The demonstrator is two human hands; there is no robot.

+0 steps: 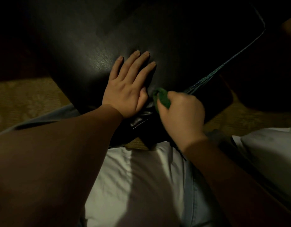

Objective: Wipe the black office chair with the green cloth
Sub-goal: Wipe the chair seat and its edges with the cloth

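The black office chair [95, 46] fills the upper half of the dim head view, its leather surface facing me. My left hand [128, 86] lies flat on the leather with straight fingers, pressing near the lower edge. Right beside it, my right hand [182, 115] grips the bunched green cloth [162, 97], which touches the chair in the fold by a stitched seam [223, 66]. Most of the cloth is hidden inside my fist.
A tan patterned carpet [26, 99] shows at the left and below the chair at the right. My white shirt [141, 177] and light denim fill the bottom of the view. The surroundings are very dark.
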